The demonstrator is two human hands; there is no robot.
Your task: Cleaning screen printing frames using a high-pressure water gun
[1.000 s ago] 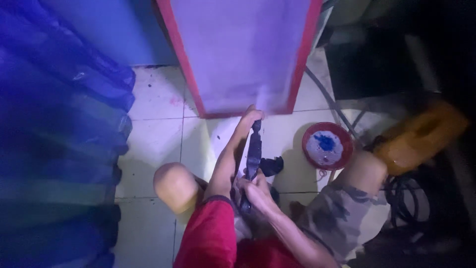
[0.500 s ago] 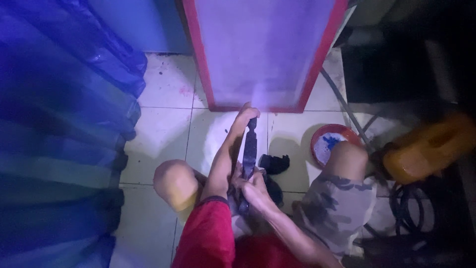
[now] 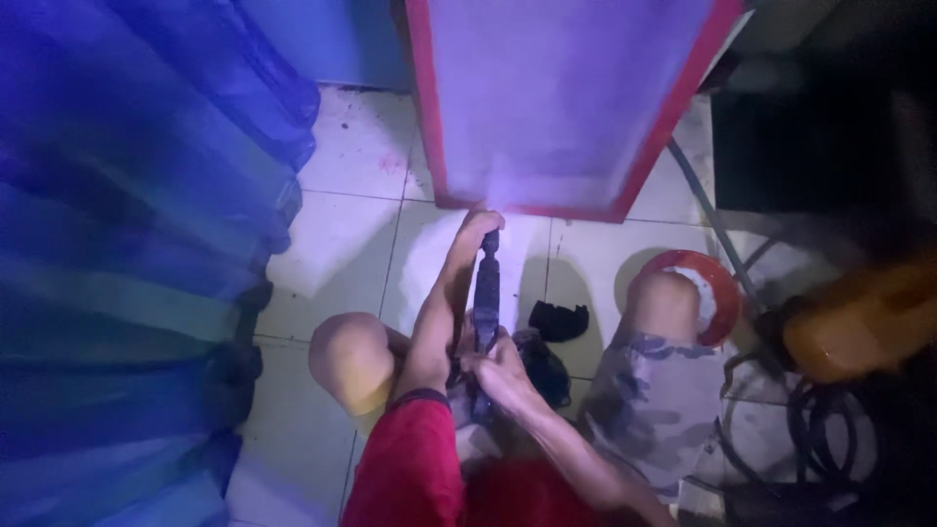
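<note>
Your left hand (image 3: 476, 232) closes around the nozzle end of the dark spray gun (image 3: 485, 293) and your right hand (image 3: 498, 369) clasps its rear, its long axis pointing away from you at the red-framed screen (image 3: 547, 107) just beyond, left hand nearer.
</note>
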